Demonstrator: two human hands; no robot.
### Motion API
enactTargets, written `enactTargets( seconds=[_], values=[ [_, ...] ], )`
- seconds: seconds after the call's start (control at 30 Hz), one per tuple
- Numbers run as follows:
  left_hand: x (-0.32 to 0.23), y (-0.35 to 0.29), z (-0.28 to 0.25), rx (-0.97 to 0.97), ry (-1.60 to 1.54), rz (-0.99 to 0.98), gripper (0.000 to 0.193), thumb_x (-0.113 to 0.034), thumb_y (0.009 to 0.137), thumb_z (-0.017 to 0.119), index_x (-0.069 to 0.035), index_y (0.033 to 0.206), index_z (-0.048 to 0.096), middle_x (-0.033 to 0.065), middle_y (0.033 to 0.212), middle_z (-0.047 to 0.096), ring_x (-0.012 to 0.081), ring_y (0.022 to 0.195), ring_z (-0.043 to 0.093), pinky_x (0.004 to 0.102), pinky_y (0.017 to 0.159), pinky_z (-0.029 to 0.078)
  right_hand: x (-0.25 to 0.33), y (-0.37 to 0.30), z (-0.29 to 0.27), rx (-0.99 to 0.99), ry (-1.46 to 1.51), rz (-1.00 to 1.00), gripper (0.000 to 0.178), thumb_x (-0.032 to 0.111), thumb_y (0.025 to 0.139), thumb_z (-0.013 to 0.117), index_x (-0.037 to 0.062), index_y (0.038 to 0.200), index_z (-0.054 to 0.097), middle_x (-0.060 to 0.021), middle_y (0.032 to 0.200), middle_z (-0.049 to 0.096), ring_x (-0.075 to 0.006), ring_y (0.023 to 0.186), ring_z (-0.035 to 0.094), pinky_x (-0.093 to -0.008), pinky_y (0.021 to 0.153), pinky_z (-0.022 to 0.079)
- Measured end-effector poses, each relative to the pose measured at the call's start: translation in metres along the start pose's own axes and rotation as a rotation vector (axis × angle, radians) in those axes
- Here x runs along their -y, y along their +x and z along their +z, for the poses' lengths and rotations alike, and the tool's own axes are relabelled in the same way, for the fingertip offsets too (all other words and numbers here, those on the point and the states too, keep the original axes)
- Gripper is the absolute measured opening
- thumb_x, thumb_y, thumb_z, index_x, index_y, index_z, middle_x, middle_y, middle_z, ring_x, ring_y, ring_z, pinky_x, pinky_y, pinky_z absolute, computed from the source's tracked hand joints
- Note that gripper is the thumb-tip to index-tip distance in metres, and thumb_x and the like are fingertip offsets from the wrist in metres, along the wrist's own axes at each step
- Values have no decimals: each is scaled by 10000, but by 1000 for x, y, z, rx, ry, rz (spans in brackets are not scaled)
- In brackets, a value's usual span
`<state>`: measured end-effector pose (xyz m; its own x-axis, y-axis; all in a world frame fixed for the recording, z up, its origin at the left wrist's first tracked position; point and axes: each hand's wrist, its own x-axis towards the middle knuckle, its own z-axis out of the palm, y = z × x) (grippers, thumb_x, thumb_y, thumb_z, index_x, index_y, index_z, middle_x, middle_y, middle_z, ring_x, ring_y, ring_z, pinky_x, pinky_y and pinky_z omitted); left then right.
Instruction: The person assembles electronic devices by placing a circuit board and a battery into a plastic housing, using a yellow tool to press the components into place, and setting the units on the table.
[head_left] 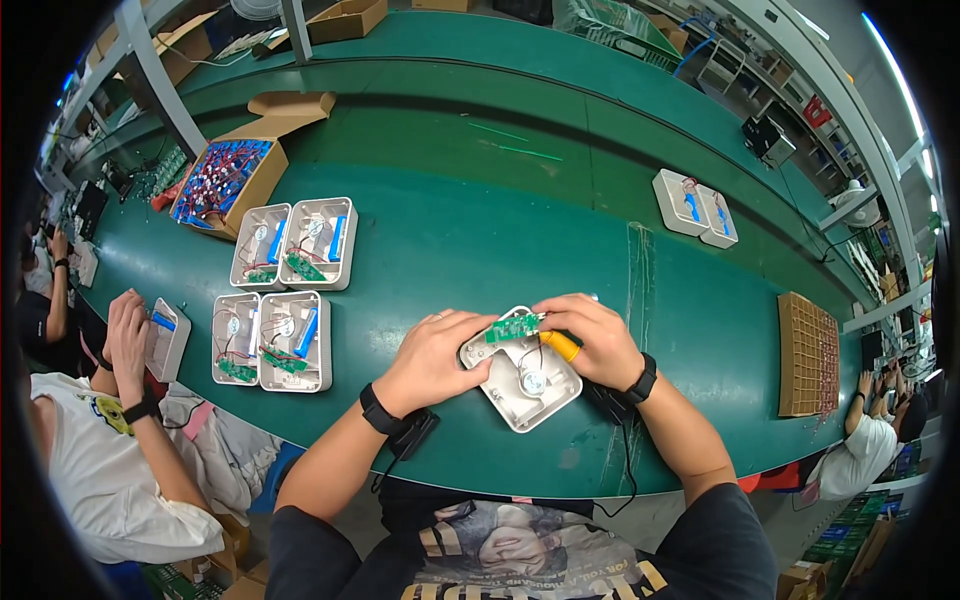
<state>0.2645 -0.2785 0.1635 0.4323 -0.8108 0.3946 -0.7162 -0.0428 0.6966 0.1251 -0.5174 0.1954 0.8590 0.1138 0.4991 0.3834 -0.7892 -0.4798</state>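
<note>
Low in the middle of the bench, a white plastic housing (522,410) lies open side up, with a round white part and thin wires inside. My left hand (436,358) is closed on its left side, fingertips reaching a green circuit board (512,328) at the housing's far end. In my right hand (597,345) is a tool with a yellow-orange handle (560,346); its kind is partly hidden by the fingers. The right fingertips are at the board's right end, where wires run down into the housing.
To the left stand several white housings (320,243) with blue batteries and boards, near a carton of wired blue cells (228,180). Two joined housings (695,207) lie far right; a cardboard grid tray (808,355) sits beyond. A co-worker's hands (128,335) handle another housing at left.
</note>
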Motion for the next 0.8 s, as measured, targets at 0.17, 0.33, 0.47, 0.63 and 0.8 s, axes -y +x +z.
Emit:
enactTargets(
  seconds=[0.17, 0.33, 0.47, 0.63, 0.8],
  values=[
    [0, 1, -2, 60, -57, -19, 482, -148, 782, 786, -5, 1235, 708, 145, 1116, 726, 334, 1021, 699, 412, 906, 563, 0, -4, 6, 8, 2, -11, 211, 21, 831, 831, 35, 1000, 705, -116, 1194, 739, -289, 1028, 727, -384, 858, 598],
    [4, 2, -5, 55, -103, -47, 481, -135, 772, 789, 8, 1225, 709, 151, 1113, 723, 338, 1008, 698, 414, 898, 566, -11, -3, 5, -36, -5, -2, 215, 14, 823, 837, 41, 977, 689, -116, 1184, 730, -283, 991, 730, -367, 827, 613],
    [4, 0, -7, 37, -118, -56, 477, -134, 771, 789, 10, 1219, 712, 153, 1114, 722, 336, 1005, 698, 415, 897, 567, -11, -3, 3, -10, -104, -46, 217, 15, 822, 840, 44, 971, 685, -117, 1174, 724, -274, 971, 726, -360, 804, 620],
    [5, -2, -5, 53, -74, -33, 465, -138, 780, 788, 2, 1217, 719, 154, 1125, 721, 329, 1012, 700, 418, 894, 569, -11, -4, -9, -83, -176, -81, 204, 18, 827, 839, 46, 958, 685, -117, 1176, 726, -269, 946, 720, -353, 794, 619],
    [7, -1, 1, 43, -54, 22, 482, -129, 777, 791, -8, 1237, 714, 148, 1104, 732, 323, 998, 708, 419, 895, 573, 0, 5, -5, -8, 69, 46, 192, 33, 834, 835, 51, 973, 704, -98, 1187, 729, -286, 1015, 701, -377, 870, 590]
  ],
)
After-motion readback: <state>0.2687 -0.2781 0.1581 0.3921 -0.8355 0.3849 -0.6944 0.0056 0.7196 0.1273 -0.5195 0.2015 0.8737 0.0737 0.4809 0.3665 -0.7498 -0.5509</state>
